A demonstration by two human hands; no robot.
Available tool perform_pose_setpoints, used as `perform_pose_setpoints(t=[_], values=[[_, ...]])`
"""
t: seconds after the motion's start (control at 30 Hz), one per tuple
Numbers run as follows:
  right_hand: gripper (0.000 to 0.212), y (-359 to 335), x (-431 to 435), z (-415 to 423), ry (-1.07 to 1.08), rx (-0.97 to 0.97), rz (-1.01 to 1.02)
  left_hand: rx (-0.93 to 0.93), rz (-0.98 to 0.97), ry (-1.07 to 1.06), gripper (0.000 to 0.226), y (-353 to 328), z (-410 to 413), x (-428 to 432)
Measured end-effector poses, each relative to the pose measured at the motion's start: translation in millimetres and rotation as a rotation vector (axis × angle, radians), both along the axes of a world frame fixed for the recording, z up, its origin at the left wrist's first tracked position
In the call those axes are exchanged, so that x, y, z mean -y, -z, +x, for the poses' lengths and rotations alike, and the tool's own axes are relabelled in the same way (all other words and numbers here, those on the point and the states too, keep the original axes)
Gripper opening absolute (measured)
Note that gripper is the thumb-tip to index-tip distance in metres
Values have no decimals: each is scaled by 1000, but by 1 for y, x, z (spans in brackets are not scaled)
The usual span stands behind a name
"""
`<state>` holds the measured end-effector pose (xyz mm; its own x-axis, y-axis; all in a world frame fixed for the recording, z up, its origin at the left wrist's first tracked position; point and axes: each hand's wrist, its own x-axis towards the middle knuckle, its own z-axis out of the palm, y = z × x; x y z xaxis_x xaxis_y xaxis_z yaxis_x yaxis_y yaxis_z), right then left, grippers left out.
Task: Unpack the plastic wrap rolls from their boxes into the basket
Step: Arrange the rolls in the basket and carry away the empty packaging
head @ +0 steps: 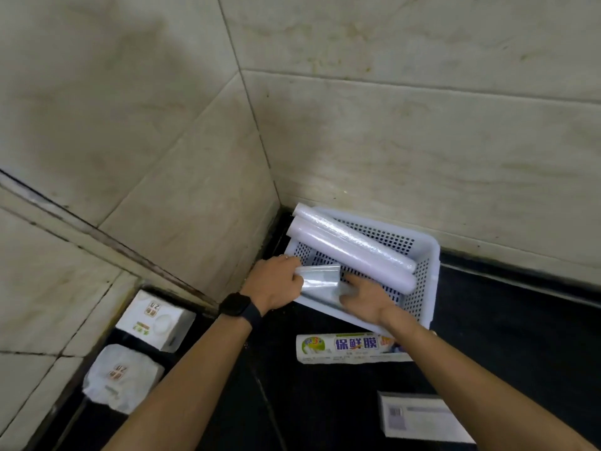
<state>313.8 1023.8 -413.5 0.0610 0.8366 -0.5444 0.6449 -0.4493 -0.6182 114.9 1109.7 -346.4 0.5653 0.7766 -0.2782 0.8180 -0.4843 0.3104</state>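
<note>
Left hand (276, 284) curls its fingers round one end of a roll (320, 280) at the near rim of the basket (431, 278). Right hand (366, 299), fingers straight, rests on it. Probably light, stiff and slick (grip near the ends, don't squeeze the film).

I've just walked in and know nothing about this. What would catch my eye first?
Two pale plastic wrap rolls lying side by side in a white perforated basket pushed into the tiled corner. At the basket's near-left edge the left hand grips a third, shiny roll while the right hand touches it. A printed box lies on the dark counter just in front.
</note>
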Motion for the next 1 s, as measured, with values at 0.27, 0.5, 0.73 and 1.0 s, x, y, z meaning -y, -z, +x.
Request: perform_pose_setpoints(t=[0.27, 0.5, 0.73, 1.0], values=[[38, -8, 82, 48, 125, 510, 467, -195, 37, 229, 20, 38, 61, -5], [82, 19, 110, 55, 348, 315, 287, -368, 156, 306, 38, 67, 70, -1], [83, 29, 114, 50, 480, 117, 302, -391, -72, 340, 47, 73, 81, 0], [88, 21, 113, 52, 419, 136, 280, -346, -221, 253, 56, 66, 78, -1]])
